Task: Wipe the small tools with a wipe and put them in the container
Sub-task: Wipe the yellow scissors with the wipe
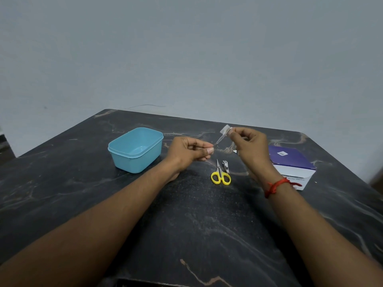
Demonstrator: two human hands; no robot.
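Left hand [190, 151] pinched the thin metal tool [218, 142] by its lower end, up over the table [186, 220]; right hand [250, 146] pinched the wipe [226, 129] round its tip. I'd squeeze firm, drag slowly.

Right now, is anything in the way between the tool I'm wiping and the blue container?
Nothing visible. The metal tool is in the left hand, and the open container sits just left of it.

One head-worn wide-angle view looks forward and down from above the near edge of the table [207, 224], close in; the wall [186, 48] fills the upper half.
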